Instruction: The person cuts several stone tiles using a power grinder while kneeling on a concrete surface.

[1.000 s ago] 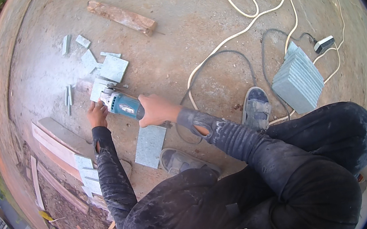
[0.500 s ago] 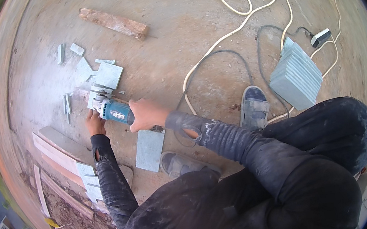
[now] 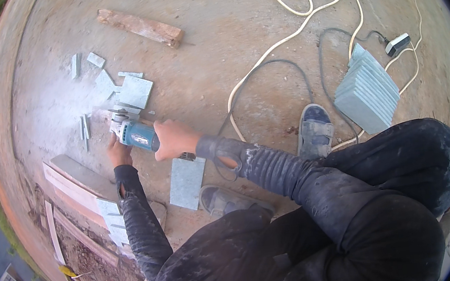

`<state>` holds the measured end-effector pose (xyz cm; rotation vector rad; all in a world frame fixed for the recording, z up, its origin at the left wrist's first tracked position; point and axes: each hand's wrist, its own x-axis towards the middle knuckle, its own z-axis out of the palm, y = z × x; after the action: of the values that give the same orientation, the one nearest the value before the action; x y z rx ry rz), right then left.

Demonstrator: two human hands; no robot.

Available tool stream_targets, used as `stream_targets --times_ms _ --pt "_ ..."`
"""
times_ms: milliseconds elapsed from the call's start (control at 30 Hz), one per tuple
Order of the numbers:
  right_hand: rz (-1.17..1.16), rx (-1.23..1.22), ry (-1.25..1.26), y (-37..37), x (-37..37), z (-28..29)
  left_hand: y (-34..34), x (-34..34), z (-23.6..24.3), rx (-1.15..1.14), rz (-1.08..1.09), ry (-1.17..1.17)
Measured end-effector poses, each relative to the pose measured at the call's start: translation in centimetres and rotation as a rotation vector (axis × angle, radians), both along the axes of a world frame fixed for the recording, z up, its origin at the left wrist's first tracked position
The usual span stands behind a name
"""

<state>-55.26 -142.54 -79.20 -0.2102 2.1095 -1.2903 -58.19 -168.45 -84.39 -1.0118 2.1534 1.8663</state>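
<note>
My right hand is wrapped round the rear body of a teal angle grinder. The grinder's metal head and disc point left, at a grey-green stone tile and smaller pieces beside it. Pale dust spreads over the ground beyond the disc. Close below the grinder head is my left hand, fingers bent; the head partly covers its fingertips, so what they grip is hidden. Another tile lies flat below my right wrist, near my left sandal.
A stack of tiles stands at the right, near a socket block. A cream cable and a thin grey cable loop over the ground. A wooden beam lies far left; planks and tile strips lie lower left.
The grinder and my right hand have shifted slightly left along the tile pieces. A dust plume now shows at the disc. My left hand remains close below the grinder head.
</note>
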Motion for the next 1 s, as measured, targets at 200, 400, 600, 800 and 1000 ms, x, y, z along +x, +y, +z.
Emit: stream_targets --times_ms 200,400,600,800,1000 --pt "0.013 0.020 -0.013 -0.9 -0.7 -0.3 -0.3 0.1 -0.1 0.035 -0.026 0.007" --pt "0.007 0.007 0.023 -1.5 -1.3 -0.3 -0.1 0.1 0.0 0.065 0.007 0.016" --pt "0.014 0.033 0.042 -2.3 -2.0 -0.2 -0.6 0.0 -0.7 0.053 0.055 0.002" --pt "0.031 0.042 0.085 -2.8 -2.7 -0.3 -1.4 0.0 -1.4 0.056 0.068 -0.008" --pt "0.045 0.050 0.099 -3.1 -3.3 -0.1 -1.4 0.1 -1.4 0.064 0.066 -0.004"
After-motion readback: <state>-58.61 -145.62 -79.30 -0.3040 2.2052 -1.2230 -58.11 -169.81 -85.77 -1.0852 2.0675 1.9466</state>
